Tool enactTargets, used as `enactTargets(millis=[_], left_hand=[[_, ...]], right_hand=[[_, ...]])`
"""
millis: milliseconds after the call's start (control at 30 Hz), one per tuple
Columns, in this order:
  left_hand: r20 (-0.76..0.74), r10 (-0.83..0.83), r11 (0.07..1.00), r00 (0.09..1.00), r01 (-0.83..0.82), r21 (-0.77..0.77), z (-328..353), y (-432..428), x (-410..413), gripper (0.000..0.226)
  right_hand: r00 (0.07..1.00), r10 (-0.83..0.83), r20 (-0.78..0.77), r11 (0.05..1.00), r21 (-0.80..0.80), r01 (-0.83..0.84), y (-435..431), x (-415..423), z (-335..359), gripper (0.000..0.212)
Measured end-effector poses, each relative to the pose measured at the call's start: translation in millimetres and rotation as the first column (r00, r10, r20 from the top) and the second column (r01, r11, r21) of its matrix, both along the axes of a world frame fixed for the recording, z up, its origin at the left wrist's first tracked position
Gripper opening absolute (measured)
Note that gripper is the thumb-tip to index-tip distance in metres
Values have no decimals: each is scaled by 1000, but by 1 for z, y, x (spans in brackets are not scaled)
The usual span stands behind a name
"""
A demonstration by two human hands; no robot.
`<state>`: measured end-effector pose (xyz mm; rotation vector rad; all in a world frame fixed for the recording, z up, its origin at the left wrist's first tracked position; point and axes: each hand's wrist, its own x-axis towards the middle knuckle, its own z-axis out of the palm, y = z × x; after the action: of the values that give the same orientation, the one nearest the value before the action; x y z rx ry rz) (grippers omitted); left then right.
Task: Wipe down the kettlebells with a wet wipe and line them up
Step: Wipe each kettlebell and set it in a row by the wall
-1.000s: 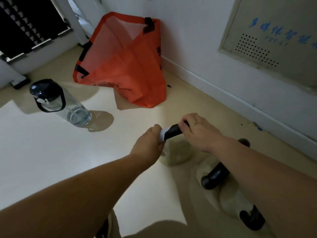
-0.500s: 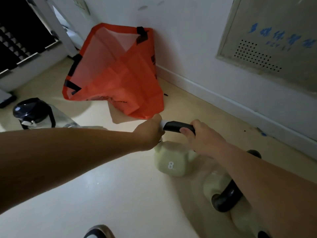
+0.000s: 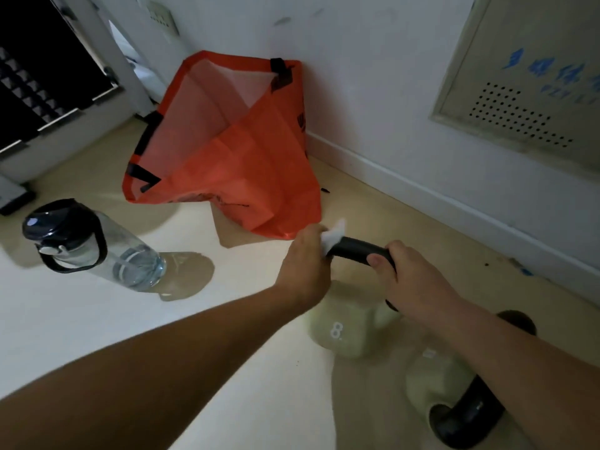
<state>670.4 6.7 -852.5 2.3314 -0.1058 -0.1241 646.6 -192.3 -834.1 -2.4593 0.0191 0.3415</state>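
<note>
A pale green kettlebell (image 3: pixel 344 329) marked 8 stands on the floor with its black handle (image 3: pixel 357 250) on top. My left hand (image 3: pixel 305 264) holds a white wet wipe (image 3: pixel 332 237) wrapped against the left end of that handle. My right hand (image 3: pixel 412 284) grips the handle's right end. A second pale green kettlebell (image 3: pixel 431 381) with a black handle (image 3: pixel 467 417) lies lower right, partly hidden under my right forearm.
An orange bag (image 3: pixel 233 157) leans on the wall behind the kettlebell. A clear water bottle (image 3: pixel 94 248) with a dark lid stands at the left. The white wall and skirting (image 3: pixel 454 196) run along the right, with a vented panel (image 3: pixel 519 92) above.
My left hand with the wipe has slid left along the handle, baring more of the black bar. My right hand has kept its grip. The view has shifted.
</note>
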Motion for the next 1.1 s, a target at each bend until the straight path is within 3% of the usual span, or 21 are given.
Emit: enactTargets(millis=[67,133,200,233,300,367,433,533,633,700,767,867,1000,1100], left_hand=[[242,-430,869,870,325,374,11,-6,18,62],[272,-567,762,777,371,530,13,-7,30,66],[292,-465,845,836,320,428,0,-1,29,59],[258,-311,928,915,234,291,-7,2,22,49],[8,35,999,999,-35,-18,-13,0,6,31],[-223,219,959,950,-251,-128,-17,-7,-6,33],[-308,245,952,919,-288,-104,-19,-10,-13,37],[-383,158,979,910,-196,-60,-14,2,-19,38],[-271,29,971,962,-91,-220,-6,27,-21,39],[-202,238,897,950,-295,-329,-3,45,-22,35],[-276,506,763,817,-573,-298,1,63,-17,34],[-364,616,664,699,-709,-238,10,64,-8,35],[-318,511,758,799,-593,-273,20,37,3,51],[-486,313,791,816,-507,-342,17,10,4,52]], right_hand=[[1000,-15,-1,1000,7,15,-2,-3,-1,35],[1000,-21,-20,1000,7,21,-4,0,0,36],[999,-21,-47,1000,15,22,-4,3,1,34],[998,-24,-57,999,30,26,-4,5,1,33],[997,-30,-64,998,45,33,-1,7,0,35],[998,-32,-55,999,35,34,-1,10,-2,37],[999,-33,-42,999,22,34,-5,12,-5,39],[999,-21,-35,1000,14,21,-7,11,-5,39],[999,-8,-36,1000,23,9,-5,9,-4,37],[999,0,-35,999,33,1,-5,9,-3,36],[999,-7,-35,999,38,8,-5,9,-1,35],[999,-25,-43,999,26,26,-6,8,2,35],[1000,-18,-24,998,52,19,-7,3,1,33],[1000,-5,-25,998,70,7,-8,1,-2,34]])
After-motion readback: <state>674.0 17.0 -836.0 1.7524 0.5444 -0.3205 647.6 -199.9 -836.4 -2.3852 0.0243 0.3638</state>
